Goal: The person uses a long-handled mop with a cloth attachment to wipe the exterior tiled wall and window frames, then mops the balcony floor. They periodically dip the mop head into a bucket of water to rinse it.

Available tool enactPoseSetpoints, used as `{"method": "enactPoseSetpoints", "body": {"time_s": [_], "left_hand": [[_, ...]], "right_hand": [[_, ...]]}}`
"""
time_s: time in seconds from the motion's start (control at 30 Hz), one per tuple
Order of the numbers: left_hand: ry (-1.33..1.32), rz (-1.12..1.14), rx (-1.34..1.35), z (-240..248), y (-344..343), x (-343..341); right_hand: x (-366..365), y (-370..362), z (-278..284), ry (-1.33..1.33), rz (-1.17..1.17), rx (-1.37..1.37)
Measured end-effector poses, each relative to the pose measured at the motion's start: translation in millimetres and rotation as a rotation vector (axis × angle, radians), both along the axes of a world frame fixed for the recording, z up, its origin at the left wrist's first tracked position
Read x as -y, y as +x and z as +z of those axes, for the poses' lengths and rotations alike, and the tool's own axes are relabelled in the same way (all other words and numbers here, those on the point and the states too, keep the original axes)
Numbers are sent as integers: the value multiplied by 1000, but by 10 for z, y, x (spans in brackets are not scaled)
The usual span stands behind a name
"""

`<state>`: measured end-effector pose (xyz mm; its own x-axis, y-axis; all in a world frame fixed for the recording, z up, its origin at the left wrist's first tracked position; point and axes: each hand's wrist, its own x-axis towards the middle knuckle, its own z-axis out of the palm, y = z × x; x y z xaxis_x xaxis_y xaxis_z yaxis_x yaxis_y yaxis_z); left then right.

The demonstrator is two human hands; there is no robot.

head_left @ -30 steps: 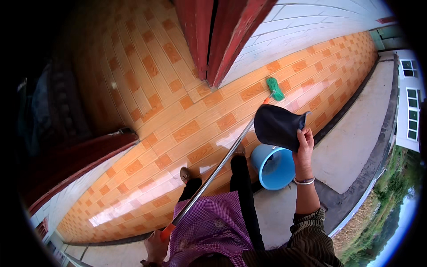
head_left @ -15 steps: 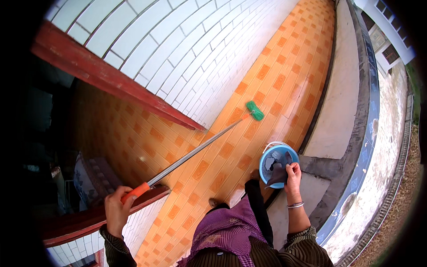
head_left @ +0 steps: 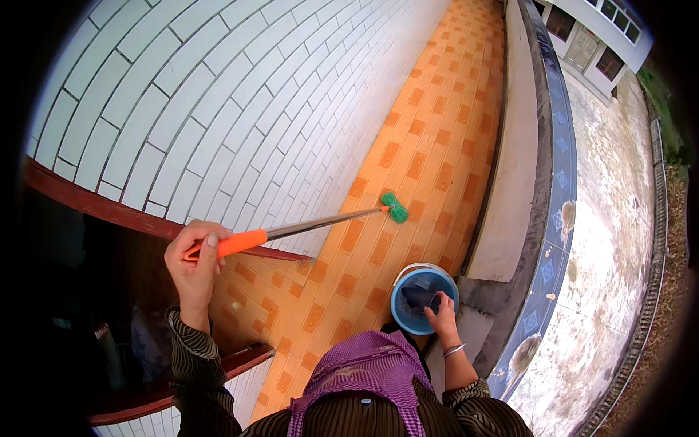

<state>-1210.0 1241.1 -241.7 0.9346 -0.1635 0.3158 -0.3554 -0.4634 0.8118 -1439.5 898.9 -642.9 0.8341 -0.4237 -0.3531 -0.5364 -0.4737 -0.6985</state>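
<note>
My left hand [head_left: 193, 266] is wrapped round the orange handle of a long-handled scrubber [head_left: 313, 225]. Its metal pole stretches away to the right, and a green fibrous head [head_left: 395, 208] is at the far end, over the orange floor. My right hand [head_left: 442, 320] reaches down into a light blue bucket [head_left: 399, 321] near my feet. Its fingers are closed on the edge of a dark cloth [head_left: 418, 296], which hangs inside the bucket. The bucket's white handle rests against the far rim.
A white-tiled wall [head_left: 240, 102] ends in a red door frame [head_left: 109, 204] on the left, with a dark room beyond. The orange tiled floor [head_left: 408, 160] runs ahead. Along the right runs a low wall [head_left: 502, 218] with a blue-tiled edge; pale outdoor ground [head_left: 601, 291] lies past it.
My left hand has risen, bringing the scrubber's handle up and closer to level. My right hand has lowered the dark cloth into the bucket. The whole view has shifted toward the right.
</note>
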Motion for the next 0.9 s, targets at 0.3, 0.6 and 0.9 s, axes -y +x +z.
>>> {"method": "enactPoseSetpoints", "body": {"time_s": [0.3,0.6,0.9], "left_hand": [[-161,-271,74,-2060,272,1891],[-255,-148,30,-2034,-580,1790],[-146,183,-123,-2064,-1162,-126]], "right_hand": [[-414,1390,3121,301,191,1043],[-1308,1108,4084,310,248,1136],[-1913,1755,3840,1334,529,678]]}}
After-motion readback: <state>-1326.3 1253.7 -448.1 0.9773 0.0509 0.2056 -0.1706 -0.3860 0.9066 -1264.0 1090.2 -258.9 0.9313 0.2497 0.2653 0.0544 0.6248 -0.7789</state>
